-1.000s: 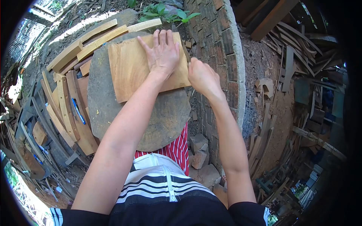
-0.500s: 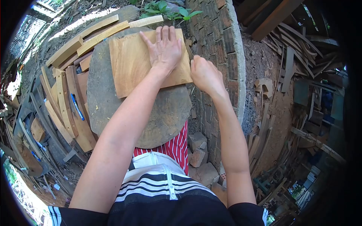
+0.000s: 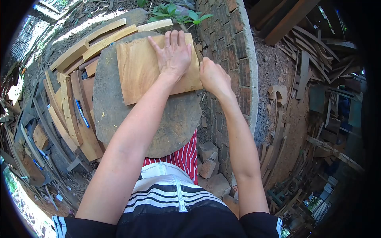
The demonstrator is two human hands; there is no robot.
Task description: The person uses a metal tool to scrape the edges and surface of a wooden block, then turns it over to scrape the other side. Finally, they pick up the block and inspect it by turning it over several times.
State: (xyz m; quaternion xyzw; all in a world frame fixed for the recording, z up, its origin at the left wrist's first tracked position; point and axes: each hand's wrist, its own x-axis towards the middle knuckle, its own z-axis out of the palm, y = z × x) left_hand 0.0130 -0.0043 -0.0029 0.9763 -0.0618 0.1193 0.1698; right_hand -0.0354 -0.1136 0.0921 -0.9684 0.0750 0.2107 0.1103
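A light wooden board (image 3: 139,71) lies on a round, grey wooden block (image 3: 166,123) in front of my body. My left hand (image 3: 174,55) rests flat on the board's upper right part, fingers spread. Beside the board's right edge, my right hand (image 3: 214,76) is closed in a fist around something. A thin dark strip shows above that fist along the edge, too small to name; the rest of it is hidden by the fingers.
Curved wooden pieces (image 3: 71,107) are stacked left of the block, with a blue pen (image 3: 82,113) on them. A low brick wall (image 3: 226,43) runs along the right. Broken bricks (image 3: 207,166) lie near my legs. More wood scraps (image 3: 313,51) are heaped beyond the wall.
My right hand has shifted very slightly up and left along the board's edge. My left hand stays on the board, and the view has moved a little.
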